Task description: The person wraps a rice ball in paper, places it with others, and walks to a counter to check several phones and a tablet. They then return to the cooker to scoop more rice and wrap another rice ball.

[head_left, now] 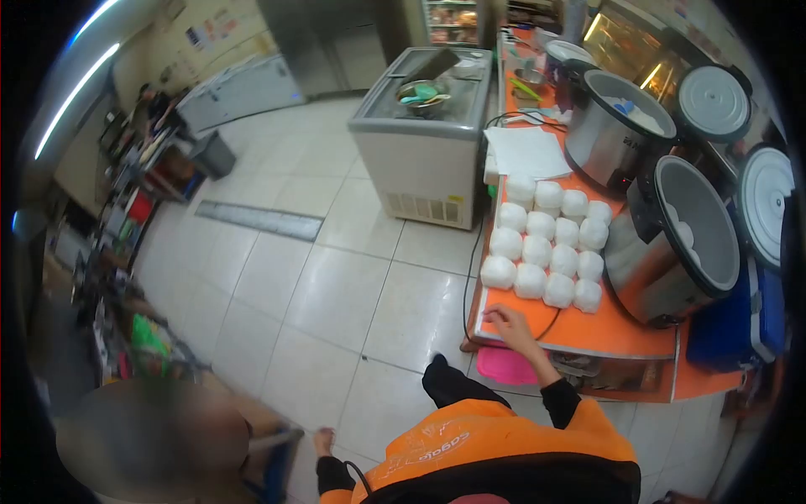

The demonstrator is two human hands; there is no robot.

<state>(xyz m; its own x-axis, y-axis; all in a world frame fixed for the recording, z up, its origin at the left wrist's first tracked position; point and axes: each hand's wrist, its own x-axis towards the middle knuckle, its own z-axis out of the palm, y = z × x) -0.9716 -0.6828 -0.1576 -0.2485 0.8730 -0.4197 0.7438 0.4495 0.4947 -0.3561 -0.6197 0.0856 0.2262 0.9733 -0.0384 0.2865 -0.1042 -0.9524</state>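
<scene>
My right hand [510,328] is over the front left corner of the orange-topped table [588,329], its fingers loosely bent and apart with nothing visible in them. Just beyond it, rows of white rounded bundles [537,250] sit close together, seemingly wrapped in thin plastic. A thin dark cable [467,296] runs along the table's left edge near this hand. My left hand [324,440] hangs low at my side above the tiled floor, loosely open and holding nothing visible.
Two open rice cookers [672,244] stand right of the bundles, one with white bundles inside. White sheets [529,153] lie behind. A blue cooler [730,328] is at right, a chest freezer [420,160] ahead. Another person [156,107] stands far left; a blurred round shape [151,437] is near left.
</scene>
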